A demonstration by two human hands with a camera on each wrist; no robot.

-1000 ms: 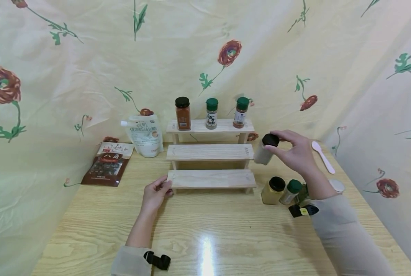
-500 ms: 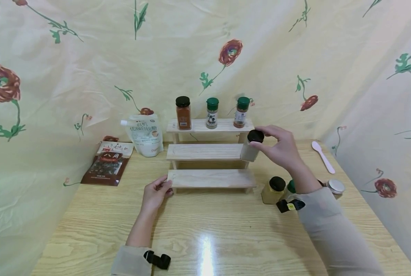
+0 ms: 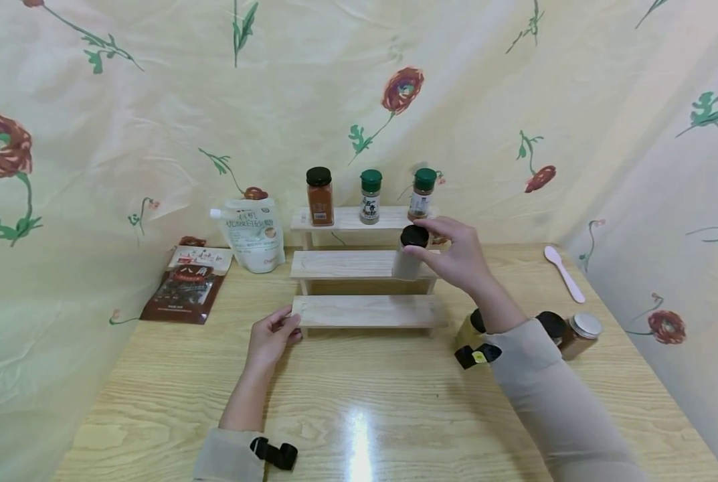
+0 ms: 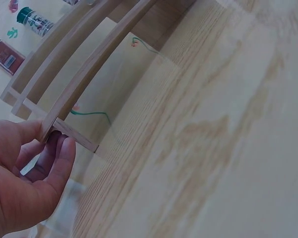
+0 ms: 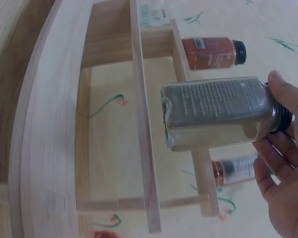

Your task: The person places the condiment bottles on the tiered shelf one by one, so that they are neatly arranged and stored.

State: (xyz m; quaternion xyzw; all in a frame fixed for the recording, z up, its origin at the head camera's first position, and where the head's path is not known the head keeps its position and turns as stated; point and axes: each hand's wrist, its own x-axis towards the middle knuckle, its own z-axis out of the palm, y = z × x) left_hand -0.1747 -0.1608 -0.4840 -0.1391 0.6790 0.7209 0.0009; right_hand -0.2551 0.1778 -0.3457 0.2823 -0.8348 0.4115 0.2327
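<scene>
A three-step wooden rack (image 3: pixel 367 311) stands on the table. My left hand (image 3: pixel 272 340) grips the left end of its lowest step, thumb on top and fingers beneath, as the left wrist view (image 4: pixel 32 171) also shows. By its black lid, my right hand (image 3: pixel 455 254) holds a clear square spice jar (image 5: pixel 216 111) with a grey label and pale contents. The jar is over the right part of the middle step; the right wrist view shows it apart from the boards. On the top step stand a red-brown spice jar (image 3: pixel 320 197) and two green-capped shakers (image 3: pixel 370 198).
Left of the rack are a white spouted pouch (image 3: pixel 253 235) and a brown packet (image 3: pixel 189 286). Right of it, partly behind my right arm, stand a yellowish jar (image 3: pixel 468 333), a black-lidded jar (image 3: pixel 551 325) and a silver-lidded jar (image 3: pixel 580 335). A pink spoon (image 3: pixel 565 274) lies farther back.
My right hand has carried the spice jar leftward, from beside the rack to over the middle step. My left hand has stayed at the lowest step.
</scene>
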